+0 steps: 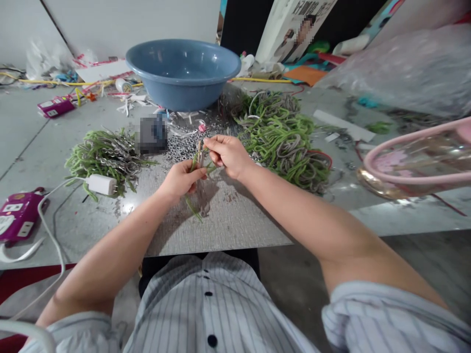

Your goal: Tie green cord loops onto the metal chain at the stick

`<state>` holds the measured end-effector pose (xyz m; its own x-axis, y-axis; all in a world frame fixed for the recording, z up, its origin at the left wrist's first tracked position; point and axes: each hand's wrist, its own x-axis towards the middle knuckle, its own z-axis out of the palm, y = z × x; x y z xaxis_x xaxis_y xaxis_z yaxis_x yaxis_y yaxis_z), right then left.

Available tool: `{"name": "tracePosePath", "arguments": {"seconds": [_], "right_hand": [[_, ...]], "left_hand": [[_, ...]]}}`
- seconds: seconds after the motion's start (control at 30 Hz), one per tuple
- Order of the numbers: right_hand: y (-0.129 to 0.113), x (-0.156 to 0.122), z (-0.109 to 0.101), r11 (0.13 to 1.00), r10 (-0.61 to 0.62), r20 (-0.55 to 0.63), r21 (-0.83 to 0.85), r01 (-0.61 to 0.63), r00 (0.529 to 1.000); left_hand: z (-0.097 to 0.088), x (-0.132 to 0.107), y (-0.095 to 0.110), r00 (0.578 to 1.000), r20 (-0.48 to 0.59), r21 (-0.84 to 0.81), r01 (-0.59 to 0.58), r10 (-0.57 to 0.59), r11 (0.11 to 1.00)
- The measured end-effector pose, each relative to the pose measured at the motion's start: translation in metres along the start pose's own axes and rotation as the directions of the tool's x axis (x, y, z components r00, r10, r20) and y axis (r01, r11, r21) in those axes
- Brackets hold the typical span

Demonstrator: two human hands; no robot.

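Right at mid-frame, the left hand (184, 177) grips a green cord (193, 210) while the right hand (228, 153) pinches the top of a small piece (200, 155), too blurred to identify. It looks like fitting work; the next move calls for a steady left hold.

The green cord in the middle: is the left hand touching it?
Touching: the head view shows the left hand pinching the green cord between thumb and fingers, a strand hanging below.

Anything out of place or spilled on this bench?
Two things: a white charger, unplugged, lies at the left pile of green cords, odd among cords; small metal pieces are scattered loose on the tabletop, possibly spilled.
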<state>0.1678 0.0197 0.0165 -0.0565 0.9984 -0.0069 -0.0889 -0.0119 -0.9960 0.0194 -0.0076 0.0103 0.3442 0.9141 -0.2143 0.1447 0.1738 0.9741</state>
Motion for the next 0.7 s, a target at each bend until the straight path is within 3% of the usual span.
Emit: {"name": "tracePosePath", "arguments": {"seconds": [0.13,0.27,0.33,0.43,0.5,0.57,0.7], "right_hand": [[-0.003,0.006,0.007,0.985,0.172,-0.038,0.007,-0.172,0.984],[0.002,0.005,0.006,0.917,0.39,-0.03,-0.071,-0.391,0.92],[0.006,0.001,0.001,0.905,0.406,-0.015,-0.13,-0.404,0.914],[0.009,-0.009,-0.011,0.845,0.258,-0.001,-0.484,-0.226,0.966],[0.008,-0.017,-0.02,0.686,0.139,0.037,-0.724,-0.069,0.99],[0.006,-0.026,-0.027,0.477,0.121,0.091,-0.879,0.023,0.988],[0.0,-0.042,-0.036,0.092,0.089,0.122,-0.989,0.114,0.989]], "left_hand": [[-0.001,0.002,0.001,0.998,-0.055,0.048,0.02,-0.017,0.999],[-0.005,0.002,0.002,0.996,-0.051,0.276,0.09,-0.079,0.957],[-0.008,0.002,0.004,0.997,-0.051,0.442,0.081,-0.065,0.893],[-0.013,0.001,0.007,0.999,-0.033,0.663,0.005,0.022,0.748],[-0.015,0.0,0.008,0.998,-0.023,0.764,-0.022,0.062,0.645],[-0.017,0.0,0.008,0.995,-0.031,0.843,-0.024,0.093,0.538],[-0.018,-0.002,0.006,0.996,-0.057,0.948,0.033,0.065,0.317]]}}
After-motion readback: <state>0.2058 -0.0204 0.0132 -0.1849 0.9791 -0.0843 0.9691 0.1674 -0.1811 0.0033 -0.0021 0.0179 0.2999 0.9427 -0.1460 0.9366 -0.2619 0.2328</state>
